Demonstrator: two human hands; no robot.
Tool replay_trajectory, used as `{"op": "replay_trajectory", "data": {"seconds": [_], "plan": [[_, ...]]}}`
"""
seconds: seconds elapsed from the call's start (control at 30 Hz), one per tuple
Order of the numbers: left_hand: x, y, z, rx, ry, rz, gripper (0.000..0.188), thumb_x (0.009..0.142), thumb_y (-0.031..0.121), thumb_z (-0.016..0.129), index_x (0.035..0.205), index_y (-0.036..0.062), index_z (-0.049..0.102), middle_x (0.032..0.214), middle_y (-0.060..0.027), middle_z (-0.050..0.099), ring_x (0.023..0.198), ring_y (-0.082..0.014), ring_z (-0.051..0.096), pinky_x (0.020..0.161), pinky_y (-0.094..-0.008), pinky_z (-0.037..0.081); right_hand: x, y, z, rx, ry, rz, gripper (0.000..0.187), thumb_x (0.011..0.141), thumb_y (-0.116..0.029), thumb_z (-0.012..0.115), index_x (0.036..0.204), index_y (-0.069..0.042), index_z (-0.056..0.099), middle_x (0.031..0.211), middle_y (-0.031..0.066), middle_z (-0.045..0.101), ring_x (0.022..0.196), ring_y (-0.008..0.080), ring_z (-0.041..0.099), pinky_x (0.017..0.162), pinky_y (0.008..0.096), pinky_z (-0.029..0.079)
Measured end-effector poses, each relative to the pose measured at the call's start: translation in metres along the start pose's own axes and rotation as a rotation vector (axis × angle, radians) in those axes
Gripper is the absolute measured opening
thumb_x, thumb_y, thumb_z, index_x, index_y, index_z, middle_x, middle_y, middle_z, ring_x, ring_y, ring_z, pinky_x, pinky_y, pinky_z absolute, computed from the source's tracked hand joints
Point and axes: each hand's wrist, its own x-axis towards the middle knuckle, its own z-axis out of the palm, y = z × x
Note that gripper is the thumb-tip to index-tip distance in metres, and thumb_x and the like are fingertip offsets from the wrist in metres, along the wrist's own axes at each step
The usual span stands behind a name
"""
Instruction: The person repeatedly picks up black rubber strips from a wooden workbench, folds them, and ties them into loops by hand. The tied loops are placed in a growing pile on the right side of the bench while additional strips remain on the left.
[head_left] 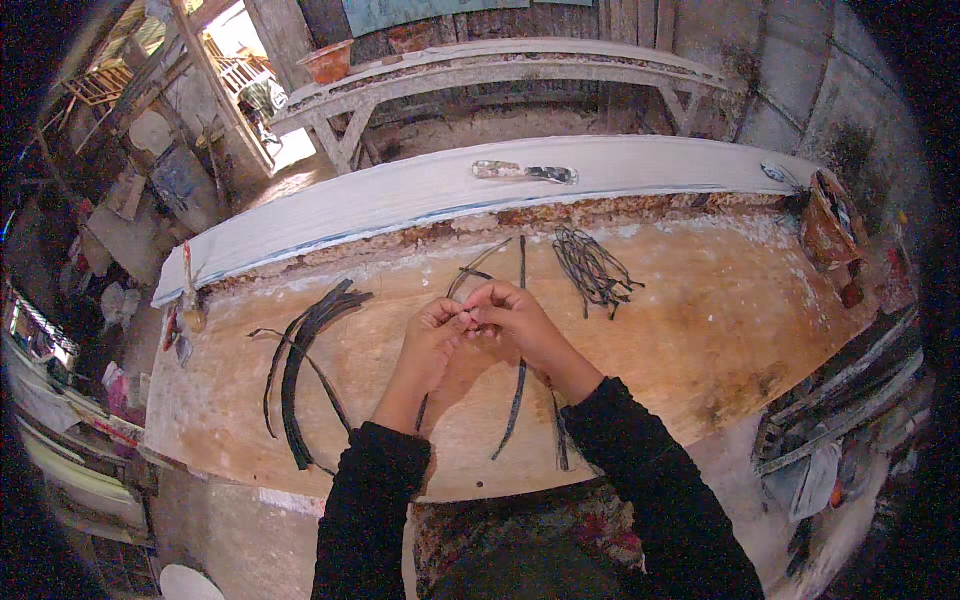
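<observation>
My left hand (pixel 431 341) and my right hand (pixel 517 322) meet over the middle of the wooden board, fingertips pinched together. Whatever lies between the fingers is too small or hidden to make out. Thin dark strips (pixel 486 251) show just beyond the fingers, and I cannot tell if they run into my grip. One long black strip (pixel 522 385) passes under my right hand. To the left lies a curved bundle of black strips (pixel 297 385), with a loose thin strip (pixel 325 380) across it. Beyond my right hand sits a pile of looped dark strips (pixel 592 268).
A raised white ledge (pixel 390 205) borders the board (pixel 700 320) at the back, with a paint-spotted tool handle (pixel 525 172) on it. A brush (pixel 190 295) stands at the left edge. At the far right leans a brown container (pixel 832 220). A long bench (pixel 530 70) stands behind.
</observation>
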Motion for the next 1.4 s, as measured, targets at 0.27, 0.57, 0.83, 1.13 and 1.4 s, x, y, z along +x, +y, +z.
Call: {"op": "replay_trajectory", "data": {"seconds": [0.27, 0.57, 0.83, 1.13, 1.4], "plan": [[0.0046, 0.0005, -0.0061, -0.029, -0.063, 0.020, 0.010, 0.081, 0.009, 0.061, 0.087, 0.0021, 0.056, 0.083, -0.0053, 0.060, 0.074, -0.0130, 0.057, 0.068, -0.0242, 0.046, 0.0101, 0.0048, -0.0025, 0.206, -0.066, 0.036, 0.012, 0.080, -0.008, 0.058, 0.091, -0.003, 0.058, 0.077, 0.0034, 0.060, 0.066, 0.0087, 0.055, 0.058, 0.0193, 0.039], [0.0031, 0.0022, 0.0009, -0.055, -0.049, 0.001, 0.009, 0.082, 0.008, 0.060, 0.087, 0.0022, 0.055, 0.085, -0.0058, 0.060, 0.075, -0.0125, 0.056, 0.070, -0.0237, 0.046, 0.0124, 0.0108, -0.0057, 0.253, -0.062, 0.038, 0.011, 0.080, -0.006, 0.057, 0.091, -0.003, 0.058, 0.077, 0.0037, 0.060, 0.065, 0.0092, 0.057, 0.055, 0.0183, 0.041], [0.0022, 0.0039, 0.0027, -0.065, -0.031, -0.006, 0.008, 0.083, 0.007, 0.059, 0.088, 0.0019, 0.055, 0.085, -0.0065, 0.061, 0.076, -0.0131, 0.058, 0.069, -0.0234, 0.047, 0.0102, 0.0081, -0.0058, 0.261, -0.045, 0.057, 0.012, 0.081, -0.005, 0.056, 0.092, -0.002, 0.057, 0.078, 0.0039, 0.060, 0.065, 0.0087, 0.056, 0.057, 0.0179, 0.043], [0.0020, 0.0046, 0.0037, -0.061, -0.026, -0.029, 0.010, 0.083, 0.009, 0.059, 0.089, 0.0017, 0.055, 0.085, -0.0066, 0.061, 0.075, -0.0130, 0.058, 0.069, -0.0237, 0.047, 0.0114, 0.0096, -0.0081, 0.353, -0.080, 0.075, 0.011, 0.081, -0.003, 0.056, 0.091, -0.001, 0.057, 0.078, 0.0062, 0.061, 0.065, 0.0104, 0.058, 0.056, 0.0180, 0.044], [0.0025, 0.0054, 0.0016, -0.067, -0.062, -0.002, 0.010, 0.084, 0.009, 0.059, 0.088, 0.0020, 0.053, 0.086, -0.0071, 0.061, 0.076, -0.0135, 0.059, 0.070, -0.0239, 0.048, 0.0087, 0.0026, 0.0002, 0.346, -0.038, 0.076, 0.013, 0.080, -0.004, 0.055, 0.092, -0.002, 0.058, 0.075, 0.0027, 0.060, 0.057, 0.0057, 0.053, 0.051, 0.0159, 0.042]]}}
